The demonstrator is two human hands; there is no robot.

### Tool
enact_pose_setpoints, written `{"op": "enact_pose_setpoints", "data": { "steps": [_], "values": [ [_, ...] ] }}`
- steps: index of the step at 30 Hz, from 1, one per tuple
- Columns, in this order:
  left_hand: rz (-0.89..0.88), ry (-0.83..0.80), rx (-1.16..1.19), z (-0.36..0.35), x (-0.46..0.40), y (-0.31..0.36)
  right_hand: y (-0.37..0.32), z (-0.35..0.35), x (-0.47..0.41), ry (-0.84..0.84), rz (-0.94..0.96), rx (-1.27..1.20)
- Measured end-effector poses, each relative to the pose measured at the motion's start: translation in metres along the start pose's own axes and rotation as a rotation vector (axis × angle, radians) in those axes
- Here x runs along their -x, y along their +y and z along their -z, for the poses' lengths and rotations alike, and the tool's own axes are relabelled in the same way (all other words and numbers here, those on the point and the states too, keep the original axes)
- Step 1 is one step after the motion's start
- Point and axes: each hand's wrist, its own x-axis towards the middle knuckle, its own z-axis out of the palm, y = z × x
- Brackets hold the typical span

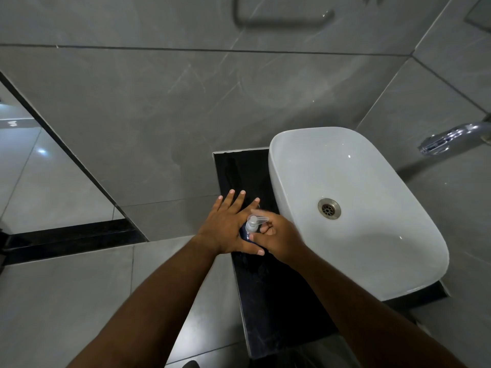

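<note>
A small pump bottle (251, 226) with a clear pump head and a dark blue body stands on the black counter (265, 301), just left of the white basin (273, 166). My left hand (225, 229) lies flat against the bottle's left side. Its fingers are straight and spread, and its thumb reaches under the bottle's base. My right hand (280, 239) comes in from the right with its fingers curled under the pump's nozzle and its thumb on the bottle's neck. The hands hide most of the bottle's body.
The basin has a metal drain (329, 208) and takes up the counter's right part. A chrome tap (446, 138) juts from the grey tiled wall at the right. A towel bar (279, 21) hangs high on the wall. Grey floor tiles lie to the left.
</note>
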Motion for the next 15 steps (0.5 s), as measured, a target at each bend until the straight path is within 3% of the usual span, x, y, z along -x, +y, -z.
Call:
{"op": "enact_pose_setpoints", "data": {
  "steps": [6,10,15],
  "values": [
    [0.003,-0.017,0.005,0.0005,-0.001,0.0002,0.0027,-0.002,-0.003,0.044,-0.099,-0.01],
    [0.001,-0.014,0.026,0.0021,0.0006,0.0015,-0.0004,0.0013,-0.0047,-0.038,-0.021,-0.034],
    [0.012,-0.02,0.032,-0.0006,0.0011,0.0018,-0.0008,0.0007,-0.0094,0.017,-0.047,0.03]
  ]
}}
